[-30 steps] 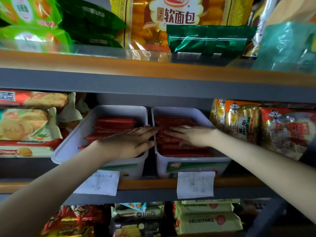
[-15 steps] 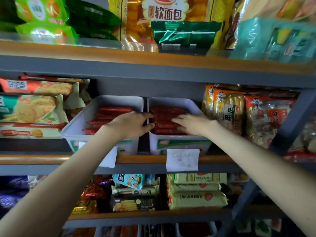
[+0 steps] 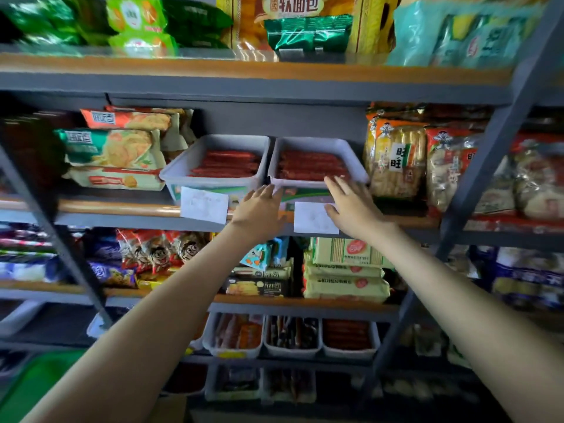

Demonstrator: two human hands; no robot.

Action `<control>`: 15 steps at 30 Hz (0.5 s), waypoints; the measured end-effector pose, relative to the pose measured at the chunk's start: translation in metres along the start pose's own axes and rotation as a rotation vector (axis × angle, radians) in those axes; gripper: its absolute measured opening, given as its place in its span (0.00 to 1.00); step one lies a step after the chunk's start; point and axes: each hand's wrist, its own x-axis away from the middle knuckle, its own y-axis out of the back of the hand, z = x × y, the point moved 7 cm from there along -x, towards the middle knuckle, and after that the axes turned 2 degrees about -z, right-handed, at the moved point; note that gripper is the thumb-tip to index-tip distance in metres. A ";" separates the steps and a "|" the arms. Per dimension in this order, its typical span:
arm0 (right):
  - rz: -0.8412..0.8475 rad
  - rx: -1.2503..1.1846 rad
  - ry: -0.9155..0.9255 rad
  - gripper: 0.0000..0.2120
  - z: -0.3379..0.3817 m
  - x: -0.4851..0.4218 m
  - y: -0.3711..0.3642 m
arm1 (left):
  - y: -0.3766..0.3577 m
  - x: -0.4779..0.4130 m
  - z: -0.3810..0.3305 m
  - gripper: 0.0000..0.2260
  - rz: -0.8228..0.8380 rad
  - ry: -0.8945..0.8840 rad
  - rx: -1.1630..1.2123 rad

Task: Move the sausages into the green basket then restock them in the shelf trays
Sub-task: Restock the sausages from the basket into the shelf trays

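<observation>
Both hands are spread flat, holding nothing: the left hand (image 3: 259, 209) just under the left tray (image 3: 183, 161), the right hand (image 3: 351, 206) at the rim of the right tray (image 3: 355, 161). The sausages (image 3: 227, 164) are lying in both trays, just beyond the hands. A snagging finger could be dragging a tray off the shelf (image 3: 137, 209); paper labels (image 3: 204, 204) and cracker bags (image 3: 396, 160) are crowding close by.

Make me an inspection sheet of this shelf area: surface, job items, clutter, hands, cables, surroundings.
Surface: shelf with wooden front edge, bearing two white trays side by side.
Job's things: left tray and right tray both hold red sausages; green basket at lower left, blurred, partly in view.
Clutter: paper labels hang from the shelf edge.
Grippers: left hand and right hand open, empty, in front of the trays.
Cables: nothing seen.
Surroundings: snack packets on neighbouring shelves; lower trays beneath.
</observation>
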 end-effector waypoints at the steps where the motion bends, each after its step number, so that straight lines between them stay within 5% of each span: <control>1: 0.021 -0.016 -0.008 0.29 0.001 0.004 -0.003 | -0.001 0.004 -0.001 0.27 0.012 -0.007 -0.001; 7: 0.123 -0.096 -0.059 0.30 0.011 0.015 -0.010 | -0.009 0.016 0.012 0.24 0.074 0.021 -0.008; 15: 0.030 -0.139 -0.065 0.32 0.033 -0.005 -0.004 | 0.016 0.013 0.054 0.26 -0.223 0.050 0.024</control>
